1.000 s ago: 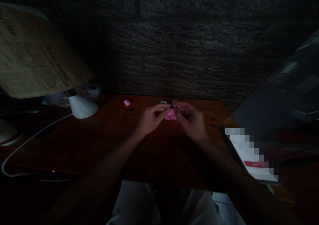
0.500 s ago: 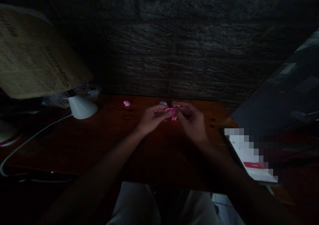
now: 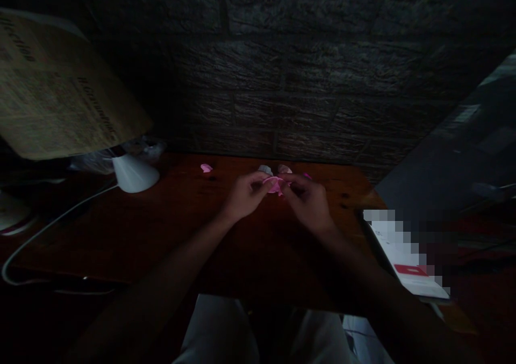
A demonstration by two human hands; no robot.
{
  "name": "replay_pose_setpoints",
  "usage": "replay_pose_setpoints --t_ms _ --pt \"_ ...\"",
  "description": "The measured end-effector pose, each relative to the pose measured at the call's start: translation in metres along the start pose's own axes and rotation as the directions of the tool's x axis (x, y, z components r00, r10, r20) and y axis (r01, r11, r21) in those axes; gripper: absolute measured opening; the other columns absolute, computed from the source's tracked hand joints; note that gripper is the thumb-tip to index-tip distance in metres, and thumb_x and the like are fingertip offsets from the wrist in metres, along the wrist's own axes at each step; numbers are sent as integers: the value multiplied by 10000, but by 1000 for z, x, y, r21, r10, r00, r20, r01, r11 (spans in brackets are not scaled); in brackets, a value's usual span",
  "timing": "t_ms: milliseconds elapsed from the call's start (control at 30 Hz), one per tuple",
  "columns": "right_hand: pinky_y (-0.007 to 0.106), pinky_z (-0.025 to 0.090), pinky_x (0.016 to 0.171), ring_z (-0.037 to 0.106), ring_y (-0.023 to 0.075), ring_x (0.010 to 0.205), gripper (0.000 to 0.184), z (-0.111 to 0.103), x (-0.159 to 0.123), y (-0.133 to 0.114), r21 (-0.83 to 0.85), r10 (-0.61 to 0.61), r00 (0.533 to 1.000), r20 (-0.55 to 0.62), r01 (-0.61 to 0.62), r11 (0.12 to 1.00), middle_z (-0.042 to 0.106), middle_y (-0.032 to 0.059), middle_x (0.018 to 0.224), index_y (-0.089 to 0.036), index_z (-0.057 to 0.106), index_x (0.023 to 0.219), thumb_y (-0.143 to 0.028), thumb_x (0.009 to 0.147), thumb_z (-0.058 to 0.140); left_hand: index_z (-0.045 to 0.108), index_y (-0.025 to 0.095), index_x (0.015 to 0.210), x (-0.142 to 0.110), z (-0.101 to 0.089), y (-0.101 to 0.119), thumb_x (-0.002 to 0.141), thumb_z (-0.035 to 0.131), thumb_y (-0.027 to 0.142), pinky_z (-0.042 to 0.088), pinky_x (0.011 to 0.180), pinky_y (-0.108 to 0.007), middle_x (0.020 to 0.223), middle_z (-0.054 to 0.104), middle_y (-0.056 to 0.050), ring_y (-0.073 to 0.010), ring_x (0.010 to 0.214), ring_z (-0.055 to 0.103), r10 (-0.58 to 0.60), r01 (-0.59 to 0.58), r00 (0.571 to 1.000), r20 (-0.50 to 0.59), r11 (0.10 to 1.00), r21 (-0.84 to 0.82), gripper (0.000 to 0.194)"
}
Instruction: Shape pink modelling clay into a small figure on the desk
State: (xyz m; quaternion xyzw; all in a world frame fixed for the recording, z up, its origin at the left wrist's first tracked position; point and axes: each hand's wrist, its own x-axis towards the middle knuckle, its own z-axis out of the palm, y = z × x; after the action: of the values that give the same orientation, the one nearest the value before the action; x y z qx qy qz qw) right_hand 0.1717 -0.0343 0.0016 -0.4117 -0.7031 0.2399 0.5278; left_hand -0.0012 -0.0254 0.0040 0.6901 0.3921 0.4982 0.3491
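Pink piece (image 3: 276,186) pinched in nearly closed fingertips of both hands (image 3: 244,196); magenta scrap (image 3: 307,176) beyond right hand (image 3: 311,201) newly visible.

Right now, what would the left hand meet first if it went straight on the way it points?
Likely the right hand, just across the pink piece that the left hand pinches; depth is unclear.

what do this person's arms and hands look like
The bare left hand and bare right hand wear no gloves. No sleeve, cuff or watch shows on the bare left forearm or bare right forearm, though both darken toward the elbows. Too dim to tell about rings.
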Motion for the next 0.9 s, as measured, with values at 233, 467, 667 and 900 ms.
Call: replay_pose_setpoints --t_ms 233,467,667,900 --pt "366 585 798 737 218 860 205 2 1 4 158 95 993 -69 -83 984 787 85 988 -212 761 989 -353 895 645 733 146 917 1 1 2 872 666 450 543 575 -243 889 770 -100 -179 765 719 -203 231 966 160 956 -182 315" --pt "362 574 744 719 209 787 240 2 0 5 40 82 997 -7 -81 996 784 88 982 -193 744 1008 -375 879 657 710 150 841 -2 -2 3 930 595 385 480 575 -219 776 730 -46 -133 673 647 36 -31 999 -35 990 137 276" --pt "354 558 743 704 197 752 233 -2 2 2 -49 37 999 36 -35 998 779 85 965 -193 760 998 -361 903 630 686 152 761 -3 -3 7 935 592 334 433 571 -222 679 684 -10 -113 607 591 120 -117 993 7 954 276 268" --pt "269 511 531 626 136 563 309 -1 5 1 135 173 979 109 -187 973 731 35 773 -179 759 977 -451 869 662 723 159 892 3 -5 0 801 739 353 533 550 -226 888 774 -73 -177 776 718 -102 90 991 -83 987 -132 215"
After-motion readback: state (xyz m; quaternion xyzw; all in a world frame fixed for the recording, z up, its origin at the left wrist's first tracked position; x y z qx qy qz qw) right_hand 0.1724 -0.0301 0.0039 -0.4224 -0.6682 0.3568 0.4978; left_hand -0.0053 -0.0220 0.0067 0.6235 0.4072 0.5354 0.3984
